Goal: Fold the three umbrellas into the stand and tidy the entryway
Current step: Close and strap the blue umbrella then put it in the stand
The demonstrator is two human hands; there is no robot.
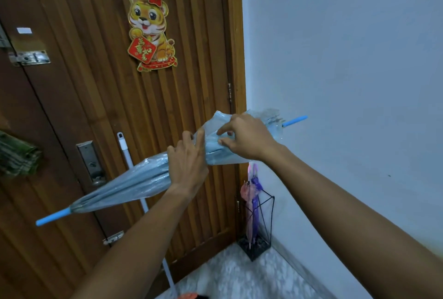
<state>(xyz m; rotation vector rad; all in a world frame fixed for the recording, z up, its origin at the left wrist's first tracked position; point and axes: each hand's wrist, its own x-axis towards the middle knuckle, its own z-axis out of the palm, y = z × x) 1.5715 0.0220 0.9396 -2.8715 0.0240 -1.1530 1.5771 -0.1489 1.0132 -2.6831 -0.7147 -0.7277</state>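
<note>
- My left grip (187, 162) is wrapped round the middle of the clear bluish umbrella (134, 178), fingers curled over the gathered canopy and the back of the hand towards the camera.
- My right grip (247, 138) sits just beside it, further up the canopy, with the thumb and fingertips pinching a loose fold of the plastic.
- The umbrella is closed and held in the air on a slant in front of the door. One blue tip (52, 218) points down to the left, and the other blue end (294, 121) pokes out up to the right, past the door frame and in front of the wall.
- Below my right forearm, a black wire stand (254, 249) sits on the floor in the corner where the door frame meets the pale wall (347, 58).
- Two folded umbrellas stand upright in it, touching each other, a pink umbrella (247, 193) and a purple umbrella (256, 186).
- A white pole (125, 152) leans against the slatted wooden door (96, 82), passing behind the held umbrella.
- A tiger decoration (151, 32) is stuck high on the door, and a metal lock plate (91, 162) sits lower left.
- The floor (239, 274) is pale and mottled.
</note>
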